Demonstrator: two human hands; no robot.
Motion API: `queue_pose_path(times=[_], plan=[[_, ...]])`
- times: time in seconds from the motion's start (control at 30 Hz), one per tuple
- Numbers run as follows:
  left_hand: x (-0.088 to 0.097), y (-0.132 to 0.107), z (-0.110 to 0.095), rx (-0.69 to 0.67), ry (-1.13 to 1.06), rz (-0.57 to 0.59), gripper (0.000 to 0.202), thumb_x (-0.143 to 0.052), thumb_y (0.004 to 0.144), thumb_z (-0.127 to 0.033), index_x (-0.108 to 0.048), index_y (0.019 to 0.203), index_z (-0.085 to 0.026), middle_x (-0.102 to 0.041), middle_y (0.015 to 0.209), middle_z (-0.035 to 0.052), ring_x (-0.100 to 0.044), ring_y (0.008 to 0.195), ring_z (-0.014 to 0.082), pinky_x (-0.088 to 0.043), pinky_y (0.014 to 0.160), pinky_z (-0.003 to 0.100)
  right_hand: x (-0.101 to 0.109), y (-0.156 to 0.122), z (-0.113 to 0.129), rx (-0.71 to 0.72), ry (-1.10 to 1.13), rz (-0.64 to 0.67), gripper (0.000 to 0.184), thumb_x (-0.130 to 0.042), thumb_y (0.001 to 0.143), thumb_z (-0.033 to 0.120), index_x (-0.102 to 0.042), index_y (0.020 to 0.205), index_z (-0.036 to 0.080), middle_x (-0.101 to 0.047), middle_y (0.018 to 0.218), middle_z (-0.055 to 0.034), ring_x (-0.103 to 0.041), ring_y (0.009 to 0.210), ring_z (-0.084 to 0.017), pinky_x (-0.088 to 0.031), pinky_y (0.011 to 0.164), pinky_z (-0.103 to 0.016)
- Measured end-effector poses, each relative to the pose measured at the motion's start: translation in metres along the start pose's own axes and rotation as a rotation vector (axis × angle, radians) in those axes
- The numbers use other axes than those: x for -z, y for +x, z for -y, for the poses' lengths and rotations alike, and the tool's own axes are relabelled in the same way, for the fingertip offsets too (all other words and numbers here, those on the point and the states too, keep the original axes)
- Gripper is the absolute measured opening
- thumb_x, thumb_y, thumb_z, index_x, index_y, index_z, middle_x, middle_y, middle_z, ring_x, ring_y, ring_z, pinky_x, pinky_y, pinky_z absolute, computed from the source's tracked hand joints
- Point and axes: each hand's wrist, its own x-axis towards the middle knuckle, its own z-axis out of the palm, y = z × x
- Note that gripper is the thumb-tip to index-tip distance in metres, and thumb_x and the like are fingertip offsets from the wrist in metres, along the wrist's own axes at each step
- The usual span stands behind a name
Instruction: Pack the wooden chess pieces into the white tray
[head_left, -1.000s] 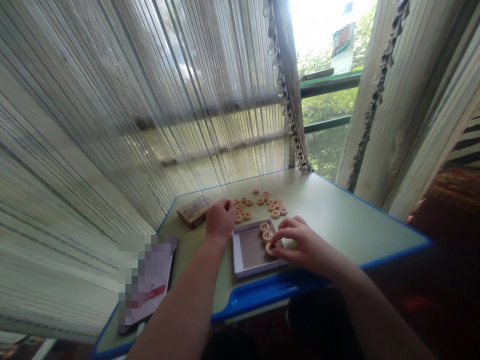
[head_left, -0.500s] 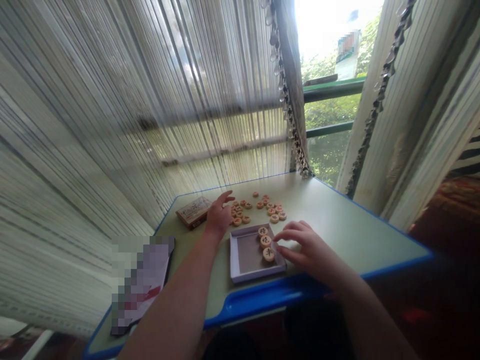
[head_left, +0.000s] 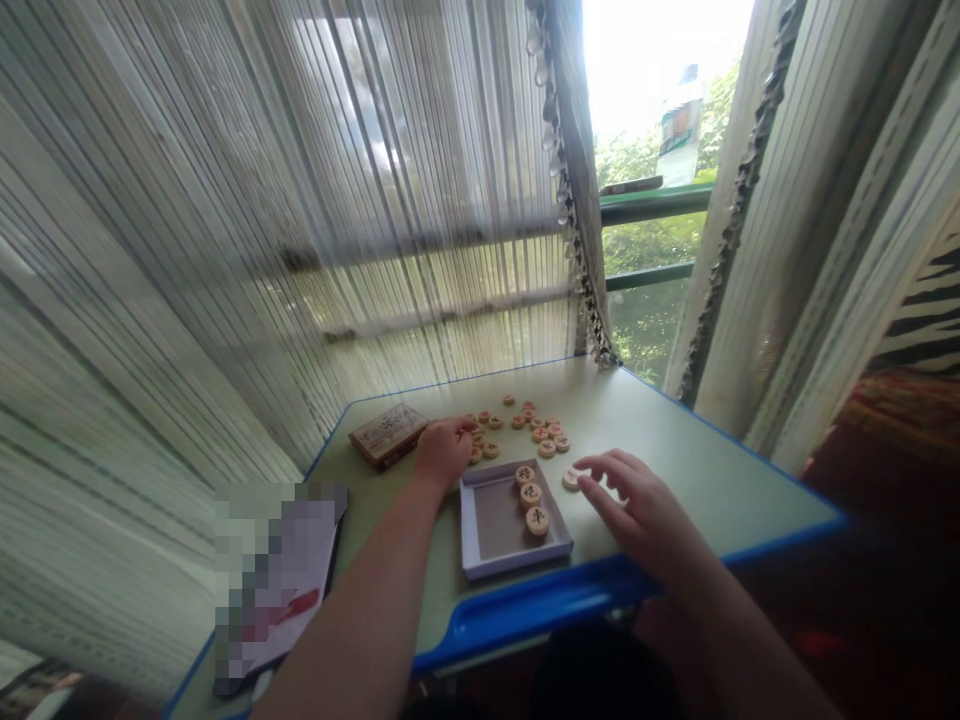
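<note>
Beside the tray's right side, a pale round xiangqi piece (head_left: pixel 571 480) lies at the thumb and forefinger of my right hand (head_left: pixel 630 492), which pinch its near edge. My left hand (head_left: pixel 444 452) bends over the left part of the loose pieces, fingers curled down; its fingertips are partly hidden, so what they hold cannot be made out. A shallow open cardboard tray (head_left: pixel 471 520) stands between my hands. Inside it, along its right side, three pieces with black characters form a column, among them the front piece (head_left: pixel 537 521).
Several loose xiangqi pieces (head_left: pixel 541 434) lie behind the tray, some marked red. A brown printed box (head_left: pixel 390 432) sits back left. A flat, partly blurred object (head_left: pixel 300 590) lies at the left edge. The blue table edge (head_left: pixel 540 598) runs in front; curtains hang behind.
My right hand has moved right, away from the tray's edge, and a piece now shows at its fingertips. My left hand's raised fingers have lowered and curled onto the loose pieces.
</note>
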Motion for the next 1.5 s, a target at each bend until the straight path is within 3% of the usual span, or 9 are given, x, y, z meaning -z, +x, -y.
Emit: queue_pose_path(times=[0.17, 0.27, 0.37, 0.47, 0.67, 0.83, 1.03, 1.2, 1.5], plan=[[-0.003, 0.001, 0.000, -0.067, 0.007, 0.065, 0.040, -0.043, 0.064, -0.004, -0.073, 0.082, -0.022, -0.070, 0.095, 0.0018, -0.059, 0.096, 0.0175, -0.043, 0.092, 0.031, 0.011, 0.016, 0.001, -0.009, -0.057, -0.055, 0.026, -0.040, 0.087, 0.033, -0.062, 0.093, 0.020, -0.061, 0.085, -0.0057, -0.056, 0.075, -0.017, -0.044, 0.068, -0.030], [-0.003, 0.003, 0.000, -0.090, -0.020, 0.105, 0.035, -0.045, 0.066, -0.007, -0.073, 0.081, -0.022, -0.071, 0.091, 0.0022, -0.060, 0.094, 0.0171, -0.042, 0.093, 0.031, 0.015, 0.054, 0.002, 0.022, -0.148, 0.086, 0.024, -0.045, 0.083, 0.031, -0.063, 0.094, 0.021, -0.063, 0.084, -0.0039, -0.055, 0.068, -0.015, -0.043, 0.065, -0.028], [-0.003, 0.004, 0.000, -0.082, -0.047, 0.150, 0.030, -0.048, 0.069, -0.011, -0.073, 0.081, -0.021, -0.072, 0.085, 0.0027, -0.062, 0.088, 0.0168, -0.044, 0.090, 0.030, 0.009, 0.094, -0.006, -0.028, -0.239, 0.047, 0.023, -0.046, 0.081, 0.029, -0.065, 0.090, 0.019, -0.064, 0.081, -0.0041, -0.056, 0.070, -0.016, -0.041, 0.065, -0.027], [-0.003, 0.004, 0.001, -0.030, -0.107, 0.167, 0.027, -0.051, 0.069, -0.012, -0.073, 0.082, -0.021, -0.072, 0.083, 0.0031, -0.064, 0.083, 0.0167, -0.047, 0.084, 0.029, -0.003, 0.113, -0.023, -0.070, -0.317, 0.036, 0.026, -0.048, 0.080, 0.029, -0.065, 0.096, 0.017, -0.063, 0.080, -0.0051, -0.055, 0.071, -0.016, -0.040, 0.064, -0.027], [-0.002, 0.002, -0.002, 0.088, -0.207, 0.139, 0.020, -0.058, 0.068, -0.015, -0.073, 0.082, -0.018, -0.071, 0.075, 0.0043, -0.065, 0.072, 0.0173, -0.050, 0.073, 0.030, -0.007, 0.096, -0.036, 0.029, -0.248, 0.271, 0.021, -0.053, 0.076, 0.030, -0.069, 0.086, 0.020, -0.061, 0.080, -0.0030, -0.054, 0.067, -0.013, -0.040, 0.062, -0.024], [0.000, 0.000, -0.008, 0.076, -0.239, 0.063, 0.020, -0.056, 0.073, -0.018, -0.071, 0.086, -0.017, -0.071, 0.078, 0.0043, -0.065, 0.071, 0.0159, -0.051, 0.070, 0.027, -0.011, 0.091, -0.032, 0.059, -0.198, 0.399, 0.019, -0.057, 0.073, 0.028, -0.070, 0.084, 0.020, -0.060, 0.081, -0.0032, -0.054, 0.065, -0.012, -0.042, 0.064, -0.023], [-0.004, 0.003, -0.005, 0.034, -0.269, 0.050, 0.020, -0.054, 0.074, -0.019, -0.070, 0.087, -0.019, -0.071, 0.087, 0.0042, -0.065, 0.082, 0.0172, -0.051, 0.079, 0.029, -0.009, 0.099, -0.042, -0.060, -0.308, 0.249, 0.024, -0.048, 0.075, 0.019, -0.069, 0.088, 0.019, -0.064, 0.086, -0.0044, -0.055, 0.071, -0.014, -0.041, 0.066, -0.023], [-0.009, 0.005, 0.003, 0.089, -0.468, 0.037, 0.027, -0.050, 0.075, -0.015, -0.066, 0.097, -0.015, -0.070, 0.094, 0.0067, -0.066, 0.082, 0.0167, -0.054, 0.074, 0.028, -0.002, 0.099, -0.044, -0.228, -0.293, 0.391, 0.025, -0.045, 0.077, 0.025, -0.068, 0.084, 0.019, -0.067, 0.080, -0.0049, -0.057, 0.069, -0.015, -0.040, 0.058, -0.023], [-0.010, 0.001, 0.004, 0.120, -0.490, 0.030, 0.024, -0.051, 0.071, -0.015, -0.068, 0.088, -0.014, -0.071, 0.088, 0.0060, -0.066, 0.081, 0.0167, -0.054, 0.076, 0.029, -0.006, 0.095, -0.043, -0.191, -0.321, 0.394, 0.024, -0.056, 0.070, 0.038, -0.067, 0.085, 0.021, -0.066, 0.083, -0.0034, -0.055, 0.065, -0.015, -0.037, 0.053, -0.024]])
